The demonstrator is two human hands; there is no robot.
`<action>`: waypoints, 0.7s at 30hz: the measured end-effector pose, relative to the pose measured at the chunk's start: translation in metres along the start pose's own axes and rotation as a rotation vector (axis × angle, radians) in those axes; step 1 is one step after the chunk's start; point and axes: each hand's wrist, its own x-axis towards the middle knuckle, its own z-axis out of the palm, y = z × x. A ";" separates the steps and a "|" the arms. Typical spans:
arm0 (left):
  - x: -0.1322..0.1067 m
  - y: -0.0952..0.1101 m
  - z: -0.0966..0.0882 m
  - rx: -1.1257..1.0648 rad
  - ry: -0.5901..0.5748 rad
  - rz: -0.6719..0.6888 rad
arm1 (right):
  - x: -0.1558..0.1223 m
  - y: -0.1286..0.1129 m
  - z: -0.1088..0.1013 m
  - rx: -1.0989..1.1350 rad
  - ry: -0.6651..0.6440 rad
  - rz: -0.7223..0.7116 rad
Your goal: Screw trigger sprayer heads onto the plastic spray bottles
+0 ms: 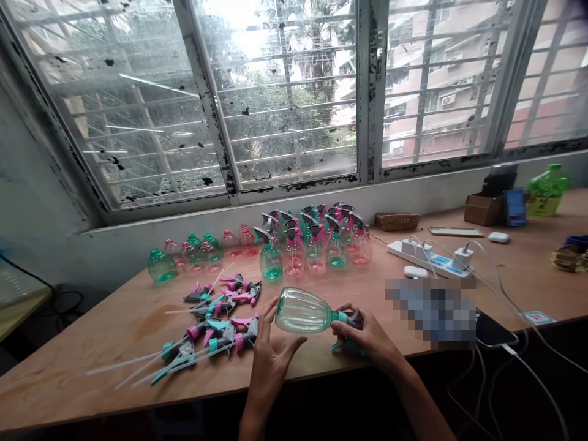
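Observation:
A clear green spray bottle (304, 311) lies sideways in the air above the table's front edge, its base to the left. My right hand (367, 334) is closed round its grey and teal spray head (351, 320), which sits at the bottle's neck. At the base end is my left hand (271, 349), with fingers up beside the bottom and thumb stretched out below, apart from the bottle. Whether the left fingertips touch the base I cannot tell. Loose pink, teal and grey spray heads (225, 334) with thin tubes lie to the left of my hands.
Behind, several bottles with spray heads (316, 254) stand upright; open-necked bottles (162, 266) stand left of them. On the right are a white power strip (432, 260) with cables, a phone (493, 329), a cardboard box (482, 209) and a large green bottle (547, 191). Windows rise behind the table.

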 end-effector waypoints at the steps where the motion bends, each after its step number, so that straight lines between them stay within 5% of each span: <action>1: 0.000 0.001 0.000 -0.013 0.002 -0.011 | 0.000 -0.001 0.001 -0.008 -0.002 0.001; 21: 0.001 0.001 0.000 -0.007 0.009 -0.037 | 0.000 -0.002 0.002 0.011 0.005 0.020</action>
